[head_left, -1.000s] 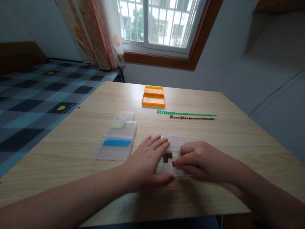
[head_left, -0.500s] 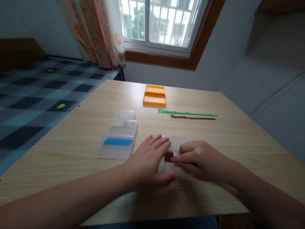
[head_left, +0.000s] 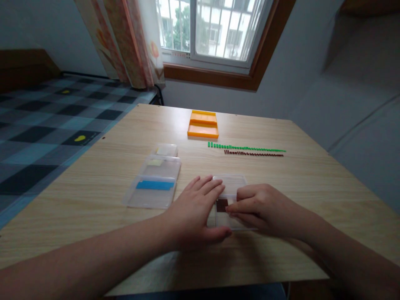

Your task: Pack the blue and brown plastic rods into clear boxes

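A clear plastic box lies with its lid folded back on the table in front of me. Inside it, at the left, sits a block of dark brown pieces packed together. My left hand rests along the box's left side, fingers stretched out and thumb at the near edge. Over the box, my right hand has its fingertips pinched together at the right end of the brown pieces. Whatever is between those fingertips is too small or hidden to make out.
Beyond the box run a row of green pieces and a row of dark brown pieces. An orange open case stands farther back. At left lie several clear cases, one holding blue strips. A checkered bed adjoins the table.
My right hand has shifted very slightly to the right at the brown pieces. My left hand stays in place on the box.
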A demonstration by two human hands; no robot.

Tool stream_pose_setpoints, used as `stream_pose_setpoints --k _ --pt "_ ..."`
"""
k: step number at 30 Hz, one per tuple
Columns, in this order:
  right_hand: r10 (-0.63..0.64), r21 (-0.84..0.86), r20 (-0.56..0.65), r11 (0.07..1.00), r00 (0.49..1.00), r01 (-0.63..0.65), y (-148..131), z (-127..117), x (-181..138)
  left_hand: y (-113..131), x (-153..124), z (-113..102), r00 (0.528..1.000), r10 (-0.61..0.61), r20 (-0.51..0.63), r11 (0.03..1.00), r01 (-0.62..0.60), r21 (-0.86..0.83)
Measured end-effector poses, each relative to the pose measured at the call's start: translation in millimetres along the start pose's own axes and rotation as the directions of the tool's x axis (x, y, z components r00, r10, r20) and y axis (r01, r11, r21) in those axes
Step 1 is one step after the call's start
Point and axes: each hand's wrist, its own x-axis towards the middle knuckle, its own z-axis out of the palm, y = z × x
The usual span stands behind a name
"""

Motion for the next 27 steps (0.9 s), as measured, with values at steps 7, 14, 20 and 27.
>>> stream_pose_setpoints --k 7,14,20,27 --pt "-0.061 0.037 -0.203 0.997 0.977 0.07 1.0 -8.6 -1.9 1.4 1.2 -1.4 1.0 -0.005 0.009 1.0 0.005 0.004" --pt "0.072 0.035 -0.686 0.997 0.724 -0.066 35.3 -12.4 1.5 2.6 0.2 -4.0 0.999 -0.032 0.029 0.999 0.031 0.036" --pt "0.131 0.007 -0.777 0.98 0.616 -0.2 74.5 6.6 14.1 2.1 -0.3 -4.2 0.999 -0.037 0.021 0.999 0.037 0.028" --pt "0.129 -0.125 -0.748 0.936 0.651 -0.329 88.3 19.2 24.9 4.6 -1.3 -5.8 0.999 -0.041 0.012 0.999 0.041 0.008"
